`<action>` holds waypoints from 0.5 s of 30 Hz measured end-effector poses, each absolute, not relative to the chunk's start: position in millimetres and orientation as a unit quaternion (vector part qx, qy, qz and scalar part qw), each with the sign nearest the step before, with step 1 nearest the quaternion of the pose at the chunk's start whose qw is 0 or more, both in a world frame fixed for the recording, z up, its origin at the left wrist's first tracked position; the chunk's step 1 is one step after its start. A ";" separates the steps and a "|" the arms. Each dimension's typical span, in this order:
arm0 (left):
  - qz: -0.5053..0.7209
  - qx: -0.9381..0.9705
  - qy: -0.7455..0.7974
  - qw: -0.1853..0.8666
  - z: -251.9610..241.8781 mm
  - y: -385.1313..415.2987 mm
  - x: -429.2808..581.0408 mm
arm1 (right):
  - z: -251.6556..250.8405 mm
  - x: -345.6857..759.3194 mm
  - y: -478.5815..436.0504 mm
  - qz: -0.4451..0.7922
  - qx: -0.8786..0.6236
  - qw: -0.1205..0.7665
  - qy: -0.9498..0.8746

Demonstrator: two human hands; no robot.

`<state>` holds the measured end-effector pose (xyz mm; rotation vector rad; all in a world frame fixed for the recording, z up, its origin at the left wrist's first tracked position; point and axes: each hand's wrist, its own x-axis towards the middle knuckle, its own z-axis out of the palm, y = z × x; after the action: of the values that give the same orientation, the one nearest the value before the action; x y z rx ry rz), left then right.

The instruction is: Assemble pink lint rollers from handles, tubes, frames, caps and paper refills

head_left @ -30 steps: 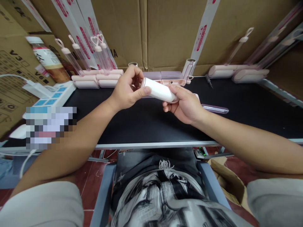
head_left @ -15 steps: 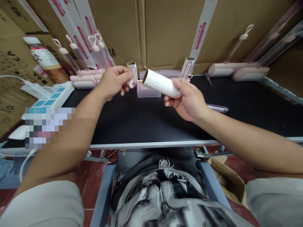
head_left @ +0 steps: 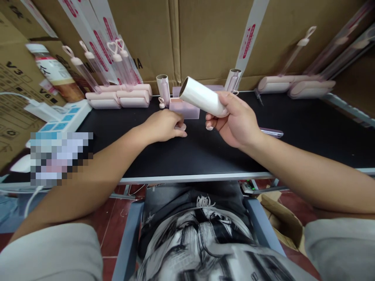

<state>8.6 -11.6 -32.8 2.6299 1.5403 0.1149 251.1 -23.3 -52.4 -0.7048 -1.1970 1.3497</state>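
My right hand [head_left: 238, 119], right of the frame's centre, wraps around the lower-right end of the white tube [head_left: 203, 96], thumb above and fingers curled beneath. The tube tilts above the black table [head_left: 175, 160], its hollow end toward the upper left. My left hand [head_left: 164, 125], left of centre, is low by the table, fingers bent toward the thumb; a pale piece [head_left: 181, 127] shows at the fingertips, but I cannot tell whether I pinch it or only touch it.
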 end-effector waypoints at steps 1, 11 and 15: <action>0.040 0.863 0.503 0.039 -35.1 -11.6 10.9 | -52.7 251.0 -23.2 0.576 -0.299 0.568 -0.507; 0.291 0.821 0.464 0.158 -36.8 -8.4 1.7 | -55.9 246.2 -27.1 0.619 -0.300 0.540 -0.486; 0.418 0.782 0.402 0.227 -33.1 -10.9 5.5 | -55.0 242.6 -31.1 0.667 -0.303 0.495 -0.467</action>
<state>5.5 -10.9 -33.1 2.1540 1.1088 1.1526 242.6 -31.1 -55.0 -0.7351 -1.1311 1.6160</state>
